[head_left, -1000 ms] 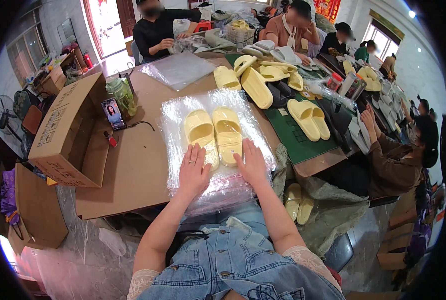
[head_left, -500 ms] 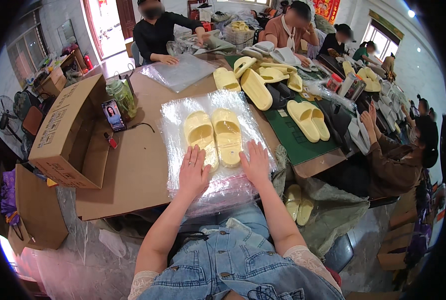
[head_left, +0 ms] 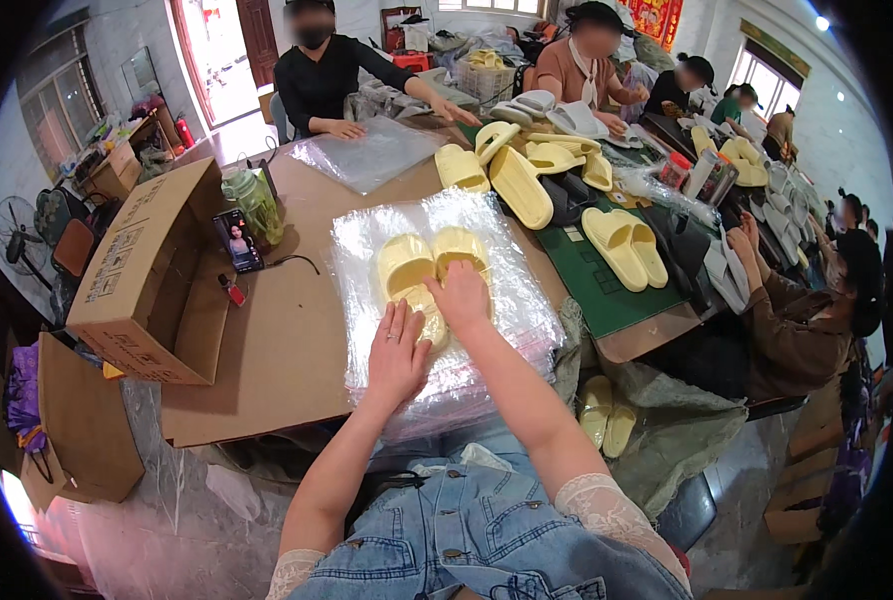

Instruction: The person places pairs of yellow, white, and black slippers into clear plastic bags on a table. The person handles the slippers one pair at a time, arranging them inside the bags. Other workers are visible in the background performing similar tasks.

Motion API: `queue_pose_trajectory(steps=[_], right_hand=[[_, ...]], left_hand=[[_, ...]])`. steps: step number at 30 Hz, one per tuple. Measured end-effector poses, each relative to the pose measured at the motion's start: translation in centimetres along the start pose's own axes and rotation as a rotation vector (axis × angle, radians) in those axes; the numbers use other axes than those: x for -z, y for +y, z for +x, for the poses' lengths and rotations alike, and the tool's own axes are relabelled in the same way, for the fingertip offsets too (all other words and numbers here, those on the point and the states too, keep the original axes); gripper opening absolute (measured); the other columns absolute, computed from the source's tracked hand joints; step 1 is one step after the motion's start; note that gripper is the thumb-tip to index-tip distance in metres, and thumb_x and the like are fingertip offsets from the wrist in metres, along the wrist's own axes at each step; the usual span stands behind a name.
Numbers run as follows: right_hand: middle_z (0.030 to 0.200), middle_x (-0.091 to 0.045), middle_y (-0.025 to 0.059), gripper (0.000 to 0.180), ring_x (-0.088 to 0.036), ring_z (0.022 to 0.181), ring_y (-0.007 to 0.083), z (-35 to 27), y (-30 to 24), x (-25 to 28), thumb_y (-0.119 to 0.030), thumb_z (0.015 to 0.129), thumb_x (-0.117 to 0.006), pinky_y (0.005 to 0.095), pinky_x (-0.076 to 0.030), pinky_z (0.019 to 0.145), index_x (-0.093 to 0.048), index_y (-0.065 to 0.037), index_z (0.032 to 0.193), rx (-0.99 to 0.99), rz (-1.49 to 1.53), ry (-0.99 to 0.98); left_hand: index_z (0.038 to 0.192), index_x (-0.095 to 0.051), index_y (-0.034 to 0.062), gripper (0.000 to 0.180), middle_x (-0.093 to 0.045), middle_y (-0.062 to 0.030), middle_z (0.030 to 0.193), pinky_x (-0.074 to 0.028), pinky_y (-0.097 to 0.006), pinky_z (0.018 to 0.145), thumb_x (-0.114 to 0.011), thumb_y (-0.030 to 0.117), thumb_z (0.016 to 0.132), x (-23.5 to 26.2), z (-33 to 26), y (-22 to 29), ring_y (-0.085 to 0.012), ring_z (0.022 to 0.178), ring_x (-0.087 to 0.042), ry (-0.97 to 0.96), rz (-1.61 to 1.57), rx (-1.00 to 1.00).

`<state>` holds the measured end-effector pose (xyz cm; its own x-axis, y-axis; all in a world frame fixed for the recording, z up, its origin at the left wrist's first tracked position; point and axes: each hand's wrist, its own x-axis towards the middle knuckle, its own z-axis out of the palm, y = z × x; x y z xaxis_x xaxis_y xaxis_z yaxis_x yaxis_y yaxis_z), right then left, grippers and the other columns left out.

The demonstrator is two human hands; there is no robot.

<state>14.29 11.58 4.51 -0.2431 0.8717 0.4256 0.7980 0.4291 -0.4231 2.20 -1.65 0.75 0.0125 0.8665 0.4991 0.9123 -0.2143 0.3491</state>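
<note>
In front of me a pair of pale yellow slides (head_left: pixel 405 262) lies side by side under clear plastic, on a stack of clear plastic bags (head_left: pixel 517 335) with pinkish near edges. My left hand (head_left: pixel 399 352) rests flat on the near part of the left slide, fingers stretched out. Over the right slide lies my right hand (head_left: pixel 462 295), its thumb reaching toward the gap between the two and its fingers apart on the plastic. Much of the right slide is hidden under that hand. Neither hand grips anything.
An open cardboard box (head_left: pixel 147 290), a phone (head_left: pixel 237 240) and a jar of green liquid (head_left: pixel 254 205) stand left. Loose yellow slides (head_left: pixel 520 187) pile up on the right over a green mat (head_left: pixel 607 290). Co-workers sit around; the one across reaches over a clear sheet (head_left: pixel 367 155).
My right hand has moved left and away from me, from beside the slides onto the right one. My left hand stays on the left slide. The co-worker across has stretched an arm toward the slide pile.
</note>
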Motion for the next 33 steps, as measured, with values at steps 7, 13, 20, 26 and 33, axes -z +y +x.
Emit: queue_pose_trajectory(steps=[7,13,20,26,33], right_hand=[[0.091,-0.067,0.0182,0.038,-0.069,0.086,0.0346,1.8,0.5,-3.2,-0.038,0.091,-0.068,0.0437,-0.056,0.077,-0.066,0.000,0.092,0.064,-0.155,0.005],[0.091,-0.066,0.0186,0.021,-0.069,0.087,0.0346,1.9,1.0,-3.9,-0.023,0.089,-0.065,0.0446,-0.057,0.076,-0.065,-0.001,0.090,0.035,-0.054,0.027],[0.088,-0.065,0.0171,0.023,-0.066,0.083,0.0374,0.8,2.1,-2.2,-0.025,0.088,-0.065,0.0492,-0.052,0.073,-0.059,-0.003,0.086,-0.015,0.146,0.061],[0.086,-0.065,0.0165,0.027,-0.065,0.082,0.0361,-0.1,5.7,-0.5,-0.030,0.087,-0.066,0.0481,-0.051,0.072,-0.060,-0.004,0.085,-0.053,0.177,0.042],[0.075,-0.062,0.0122,0.024,-0.064,0.070,0.0322,-7.6,8.8,7.1,-0.026,0.083,-0.071,0.0417,-0.050,0.064,-0.061,-0.004,0.083,-0.071,0.282,-0.015]], left_hand=[[0.141,-0.053,0.0016,0.051,-0.038,-0.0253,0.155,-0.029,-0.048,0.120,-0.054,0.029,0.098,-0.1,0.0,-0.1,-0.0439,0.146,-0.031,-0.017,-0.032,0.018],[0.145,-0.047,0.0009,0.058,-0.034,-0.0266,0.157,-0.028,-0.050,0.120,-0.055,0.033,0.098,-0.1,0.0,-0.2,-0.0448,0.147,-0.028,-0.025,-0.033,0.026],[0.155,-0.022,-0.0059,0.088,-0.030,-0.0274,0.159,-0.019,-0.053,0.121,-0.057,0.049,0.096,-1.0,-0.3,-0.8,-0.0439,0.147,-0.029,0.038,-0.006,0.168],[0.154,-0.026,-0.0078,0.093,-0.034,-0.0274,0.157,-0.017,-0.052,0.122,-0.053,0.059,0.095,-1.8,-0.4,-1.1,-0.0414,0.147,-0.030,-0.043,0.068,0.221],[0.147,-0.041,-0.0059,0.081,-0.038,-0.0292,0.155,-0.017,-0.054,0.122,-0.049,0.058,0.097,-1.8,-0.2,-0.7,-0.0406,0.148,-0.030,-0.048,0.116,0.207]])
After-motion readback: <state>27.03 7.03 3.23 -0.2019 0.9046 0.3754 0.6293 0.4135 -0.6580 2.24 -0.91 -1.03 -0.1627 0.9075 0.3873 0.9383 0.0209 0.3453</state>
